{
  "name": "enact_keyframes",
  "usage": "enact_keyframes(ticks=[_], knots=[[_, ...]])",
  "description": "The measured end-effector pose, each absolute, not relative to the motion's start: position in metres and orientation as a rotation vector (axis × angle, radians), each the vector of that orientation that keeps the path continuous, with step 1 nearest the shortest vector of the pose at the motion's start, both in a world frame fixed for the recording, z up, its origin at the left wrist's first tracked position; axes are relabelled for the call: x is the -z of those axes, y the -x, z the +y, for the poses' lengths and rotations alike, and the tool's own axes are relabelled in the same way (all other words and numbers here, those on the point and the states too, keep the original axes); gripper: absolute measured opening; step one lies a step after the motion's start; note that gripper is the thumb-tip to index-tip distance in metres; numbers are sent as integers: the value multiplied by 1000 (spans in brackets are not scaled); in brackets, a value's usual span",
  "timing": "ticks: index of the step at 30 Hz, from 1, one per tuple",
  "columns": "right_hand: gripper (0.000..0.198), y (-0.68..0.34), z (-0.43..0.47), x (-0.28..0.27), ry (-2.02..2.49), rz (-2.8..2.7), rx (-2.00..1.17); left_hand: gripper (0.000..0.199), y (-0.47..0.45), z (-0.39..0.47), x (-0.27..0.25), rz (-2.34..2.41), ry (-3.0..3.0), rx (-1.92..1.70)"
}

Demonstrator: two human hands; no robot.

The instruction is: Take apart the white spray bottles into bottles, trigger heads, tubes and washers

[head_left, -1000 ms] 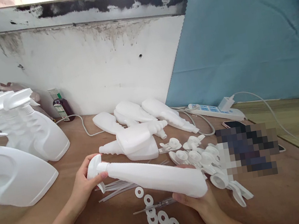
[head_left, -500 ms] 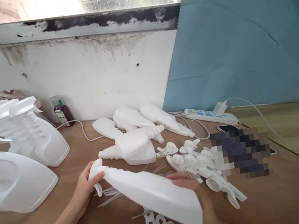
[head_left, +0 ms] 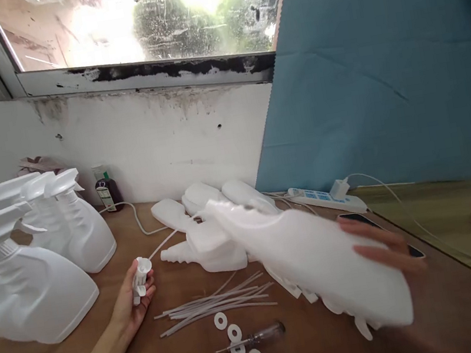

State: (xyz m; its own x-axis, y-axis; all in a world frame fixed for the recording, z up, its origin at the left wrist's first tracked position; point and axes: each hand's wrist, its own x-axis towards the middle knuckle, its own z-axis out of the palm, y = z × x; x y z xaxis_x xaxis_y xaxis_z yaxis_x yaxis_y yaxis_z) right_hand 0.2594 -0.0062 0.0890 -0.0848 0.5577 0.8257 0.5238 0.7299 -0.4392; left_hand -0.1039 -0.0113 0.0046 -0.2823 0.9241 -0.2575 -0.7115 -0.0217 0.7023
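Observation:
My left hand (head_left: 133, 303) is closed around a white trigger spray head (head_left: 140, 275), its round collar facing up. A thin white dip tube (head_left: 163, 243) runs from the collar up and right, towards the neck of a white spray bottle (head_left: 305, 249). That bottle is tilted above the table, neck to the upper left, slightly smeared by motion. My right hand (head_left: 383, 248) grips its base end, partly hidden behind it. Below lie loose dip tubes (head_left: 216, 308), several white washers (head_left: 234, 333) and a screwdriver (head_left: 261, 336) with a clear handle.
Spray bottles with heads (head_left: 51, 283) stand at the left. Empty bottles (head_left: 215, 245) lie in the middle by the wall. A dark bottle (head_left: 108, 193) stands at the back. A power strip (head_left: 324, 200) and a partly covered phone (head_left: 415, 251) lie at the right.
The bottle has moved right and up, away from my left hand, and the spray head is apart from its neck with the tube showing. The screwdriver and washers are uncovered.

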Motion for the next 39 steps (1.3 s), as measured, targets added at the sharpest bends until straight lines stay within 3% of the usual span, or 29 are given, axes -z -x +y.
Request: enact_keyframes(ticks=[2,5,9,15,31,39], knots=[[44,-262,13,-94,644,-1586,239,11,105,-12,-5,874,-305,-1634],[42,-261,54,-94,843,-1536,272,11,106,-13,-5,860,-295,-1618],[39,-250,109,-86,1097,-1815,348,12,107,-13,-5,834,-268,-1618],[31,-213,164,-78,1187,-2142,835,11,112,-12,-6,810,-231,-1645],[30,-147,177,-69,1165,-2362,987,15,119,-8,2,855,-182,-1684],[46,-133,159,-76,1174,-2471,837,14,119,-9,2,871,-186,-1674]])
